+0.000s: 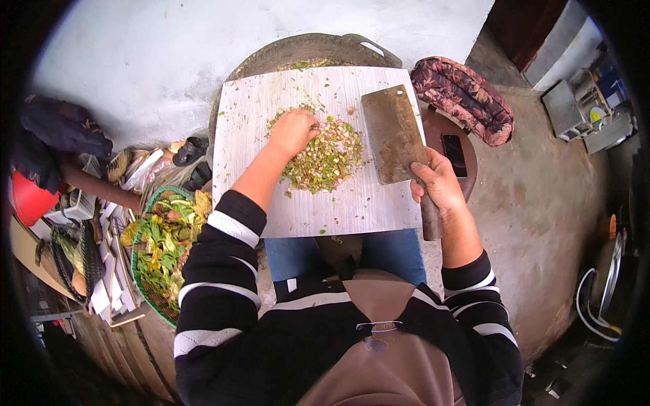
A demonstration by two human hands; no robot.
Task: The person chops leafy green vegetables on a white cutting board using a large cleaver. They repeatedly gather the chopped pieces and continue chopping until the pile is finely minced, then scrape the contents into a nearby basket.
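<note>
A heap of chopped green and pale pink vegetable bits lies on a white wood-grain board before me. My left hand is at the heap's upper left side, fingers curled down to the bits. Whether any are pinched between the fingertips is hidden. In my right hand, at the board's right edge, is the dark handle of a cleaver. Its broad, stained blade lies flat or nearly so over the board's right side, to the right of the heap. Small scraps are scattered across the board.
Behind and beneath the board is a large round basin with green bits inside. A green-rimmed basket of leafy vegetables stands at left. At right, a phone lies on a brown stool, near a floral cushioned item.
</note>
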